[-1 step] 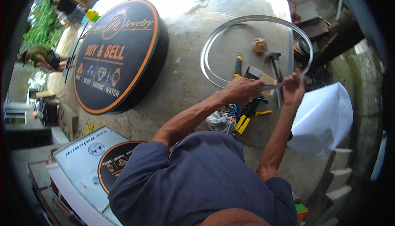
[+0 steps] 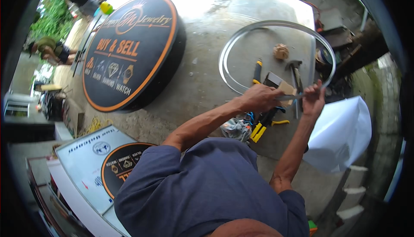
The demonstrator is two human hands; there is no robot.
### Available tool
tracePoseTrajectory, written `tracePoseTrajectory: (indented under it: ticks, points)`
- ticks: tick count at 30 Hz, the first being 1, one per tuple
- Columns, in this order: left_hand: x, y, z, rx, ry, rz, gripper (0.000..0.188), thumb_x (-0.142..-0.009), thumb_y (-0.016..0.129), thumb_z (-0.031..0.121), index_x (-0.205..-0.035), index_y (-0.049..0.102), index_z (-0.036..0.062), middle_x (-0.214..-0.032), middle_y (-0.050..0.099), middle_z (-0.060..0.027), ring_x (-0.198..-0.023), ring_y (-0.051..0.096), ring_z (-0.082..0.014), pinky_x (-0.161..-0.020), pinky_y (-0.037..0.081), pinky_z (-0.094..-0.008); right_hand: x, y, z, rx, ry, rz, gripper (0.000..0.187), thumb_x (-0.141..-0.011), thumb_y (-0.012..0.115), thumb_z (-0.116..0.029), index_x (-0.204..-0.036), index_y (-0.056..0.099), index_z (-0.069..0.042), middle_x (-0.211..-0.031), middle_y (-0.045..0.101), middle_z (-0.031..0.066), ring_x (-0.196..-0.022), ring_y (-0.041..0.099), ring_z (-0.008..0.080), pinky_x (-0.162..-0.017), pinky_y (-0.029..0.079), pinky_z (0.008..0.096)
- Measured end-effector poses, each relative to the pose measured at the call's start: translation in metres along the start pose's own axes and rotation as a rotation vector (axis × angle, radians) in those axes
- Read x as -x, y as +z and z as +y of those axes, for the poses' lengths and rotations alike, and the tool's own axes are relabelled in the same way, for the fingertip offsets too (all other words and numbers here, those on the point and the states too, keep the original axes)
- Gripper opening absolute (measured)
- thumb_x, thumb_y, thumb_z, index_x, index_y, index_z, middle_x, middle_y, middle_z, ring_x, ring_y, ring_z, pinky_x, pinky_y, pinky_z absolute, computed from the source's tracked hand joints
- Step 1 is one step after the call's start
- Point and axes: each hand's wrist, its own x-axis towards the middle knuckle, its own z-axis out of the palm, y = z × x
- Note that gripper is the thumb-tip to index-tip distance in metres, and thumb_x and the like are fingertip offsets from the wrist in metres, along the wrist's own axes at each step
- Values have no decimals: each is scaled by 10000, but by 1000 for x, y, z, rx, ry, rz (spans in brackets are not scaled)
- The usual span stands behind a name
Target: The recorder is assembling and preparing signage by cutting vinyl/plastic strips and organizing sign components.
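A large hoop of thin silvery metal strip is held over the worktable. My left hand is closed around its near side, where the strip overlaps or doubles; the exact join is hidden by the fingers. My right hand pinches the same strip a little further right, fingers pointing up. Just beyond my left hand is a small open carton with a brown flap. A claw hammer lies beyond, between the hands. Yellow-and-black handled pliers rest nearer my body, below my left hand.
A round black sign with an orange rim stands on the worktable at left. A crumpled brown ball and a yellow-and-black handle lie inside the hoop's outline. A plastic bag and a white sheet sit nearby. Two people are at far left.
The whole view has shifted a little, so the table's things appear further right. Both hands keep hold of the hoop, and the right hand's fingers have moved slightly along it.
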Motion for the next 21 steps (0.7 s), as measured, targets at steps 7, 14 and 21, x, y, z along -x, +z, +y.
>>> tracePoseTrajectory:
  ticks: [7,14,21]
  points:
    - [13,5,7,-13,-9,-23,328,-814,661,281,-1062,587,81,-789,625,-139,-723,640,-335,-614,470,-442,6,-18,-3,45,-63,5,399,-1027,381,-288,-1087,568,60,-720,451,74,-623,408,165,-565,372,305]
    - [21,10,-1,-58,35,-23,398,-835,653,382,-1051,590,53,-821,638,-152,-757,642,-341,-616,466,-438,11,9,15,169,-188,229,353,-1038,360,-276,-949,508,33,-667,360,30,-507,295,109,-446,269,251]
    - [17,2,3,-73,42,19,360,-887,593,403,-824,605,49,-650,602,-149,-641,623,-345,-553,445,-445,15,26,22,298,-237,314,305,-1043,350,-239,-906,472,4,-631,313,4,-464,229,80,-397,215,235]
